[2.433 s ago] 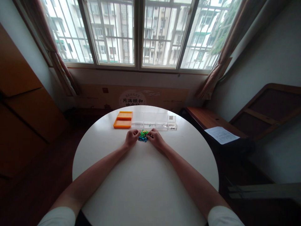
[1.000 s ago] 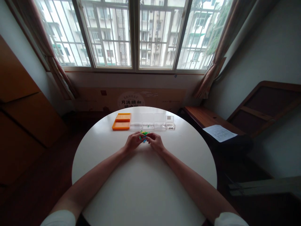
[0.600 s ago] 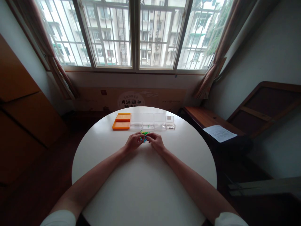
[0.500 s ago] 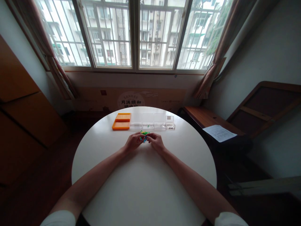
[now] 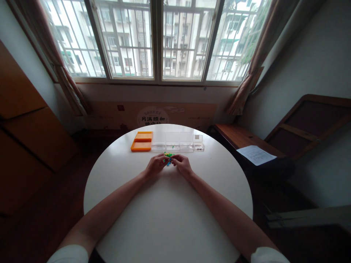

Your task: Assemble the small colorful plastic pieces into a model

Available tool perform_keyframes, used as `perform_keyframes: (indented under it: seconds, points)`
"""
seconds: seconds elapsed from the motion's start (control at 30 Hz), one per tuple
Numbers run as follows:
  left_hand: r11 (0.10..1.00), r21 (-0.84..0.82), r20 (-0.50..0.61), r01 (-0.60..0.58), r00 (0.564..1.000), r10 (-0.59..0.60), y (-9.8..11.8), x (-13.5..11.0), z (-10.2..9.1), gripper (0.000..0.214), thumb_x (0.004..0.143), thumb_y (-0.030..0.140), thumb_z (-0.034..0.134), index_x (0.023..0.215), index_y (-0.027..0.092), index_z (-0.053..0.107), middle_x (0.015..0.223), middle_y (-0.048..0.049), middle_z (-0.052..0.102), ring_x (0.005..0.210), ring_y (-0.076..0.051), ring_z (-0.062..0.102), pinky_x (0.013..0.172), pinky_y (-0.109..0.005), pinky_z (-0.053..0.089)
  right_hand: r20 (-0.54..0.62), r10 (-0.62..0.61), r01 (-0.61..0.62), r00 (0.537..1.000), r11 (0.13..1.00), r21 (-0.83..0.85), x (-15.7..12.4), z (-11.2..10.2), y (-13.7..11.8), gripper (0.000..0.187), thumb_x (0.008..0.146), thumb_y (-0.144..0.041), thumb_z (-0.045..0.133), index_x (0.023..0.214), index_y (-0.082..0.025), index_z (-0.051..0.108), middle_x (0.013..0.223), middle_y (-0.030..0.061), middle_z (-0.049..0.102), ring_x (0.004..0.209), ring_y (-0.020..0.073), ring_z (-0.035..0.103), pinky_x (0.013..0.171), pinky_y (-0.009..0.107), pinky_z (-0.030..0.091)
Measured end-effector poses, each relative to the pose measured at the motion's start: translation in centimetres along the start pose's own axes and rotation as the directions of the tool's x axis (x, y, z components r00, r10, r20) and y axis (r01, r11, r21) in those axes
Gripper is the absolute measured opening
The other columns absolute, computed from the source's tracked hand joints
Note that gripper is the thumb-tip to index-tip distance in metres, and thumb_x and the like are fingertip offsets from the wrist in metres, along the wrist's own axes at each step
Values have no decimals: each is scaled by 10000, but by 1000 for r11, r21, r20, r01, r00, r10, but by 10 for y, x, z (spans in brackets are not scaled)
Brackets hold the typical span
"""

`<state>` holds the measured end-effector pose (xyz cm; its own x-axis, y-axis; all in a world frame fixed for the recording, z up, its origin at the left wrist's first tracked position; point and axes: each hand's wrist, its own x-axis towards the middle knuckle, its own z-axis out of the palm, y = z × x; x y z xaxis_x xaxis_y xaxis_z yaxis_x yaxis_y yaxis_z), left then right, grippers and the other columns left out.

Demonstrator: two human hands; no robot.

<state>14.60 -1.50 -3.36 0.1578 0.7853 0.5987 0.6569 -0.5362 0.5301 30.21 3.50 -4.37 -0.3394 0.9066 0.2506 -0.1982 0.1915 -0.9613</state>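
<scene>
A small heap of tiny green, yellow and blue plastic pieces lies on the white round table, partly hidden by my hands. My left hand is closed in a pinch at the heap's near left side. From the right, my right hand pinches too, its fingertips almost meeting the left ones. Between the fingertips shows a small blue piece, too tiny for me to tell its exact kind. A few lighter blue bits show on the table just below the fingers.
Beyond the heap stand an orange open case and, joining it on the right, a row of clear plastic boxes with a few small bits inside. A paper sheet lies on the wooden bench at right. A window fills the back.
Both hands stay in the same place, with only a slight shift of the fingertips around the blue piece. The cases have not moved.
</scene>
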Motion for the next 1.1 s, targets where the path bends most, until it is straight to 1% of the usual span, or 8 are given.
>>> perform_keyframes:
  seconds: [0.3, 0.5, 0.67, 0.8, 0.93, 1.1]
  points:
    - [1000, 8, -4, 3, 1000, -3, -1, 0, 0, 172, 821, 280, 518, 865, 173, 644, 805, -34, 605, 620, -83, 544, 582, -189, 421, -12, 29, -28, 1000, 999, 41, -1, 0, -6, 163, 599, -268, 683, 708, -150, 656, 545, 4, 620, 509, 115, 550, 482, 229, 415]
    - [999, -32, 4, 0, 1000, 0, -2, 1, -1, 201, 842, 284, 487, 886, 165, 644, 798, -36, 590, 566, -66, 520, 558, -192, 419, -6, 26, -25, 1000, 999, 48, -3, 0, -8, 173, 592, -273, 698, 703, -146, 656, 566, 14, 630, 527, 124, 559, 486, 233, 408]
    - [996, -88, 1, 4, 1000, -4, -3, 1, 0, 216, 841, 301, 488, 888, 163, 649, 807, -41, 585, 550, -59, 524, 544, -190, 426, -1, 34, -34, 999, 998, 59, -2, -1, -8, 225, 601, -291, 696, 775, -152, 671, 595, 21, 647, 532, 128, 564, 498, 243, 407]
    - [991, -130, -3, 40, 999, -41, -6, 1, 2, 225, 832, 319, 500, 871, 157, 653, 786, -35, 580, 529, -55, 526, 521, -182, 431, -1, 34, -34, 999, 999, 39, -2, -1, -6, 204, 601, -293, 693, 749, -154, 687, 581, 20, 645, 519, 123, 554, 506, 249, 408]
    - [976, -197, -12, 90, 996, -94, -10, 2, 3, 244, 816, 341, 517, 865, 144, 653, 771, -31, 571, 503, -54, 529, 488, -178, 436, -11, 23, -22, 1000, 998, 56, -1, -1, -5, 187, 598, -280, 696, 744, -163, 682, 590, 16, 647, 527, 124, 560, 500, 243, 405]
    - [973, -199, 5, 115, 993, -116, -11, 3, 3, 240, 804, 343, 531, 858, 148, 660, 757, -26, 570, 514, -60, 537, 499, -181, 445, -12, 24, -24, 1000, 998, 55, -1, -1, -5, 197, 596, -289, 701, 743, -162, 674, 594, 18, 646, 533, 127, 564, 500, 243, 406]
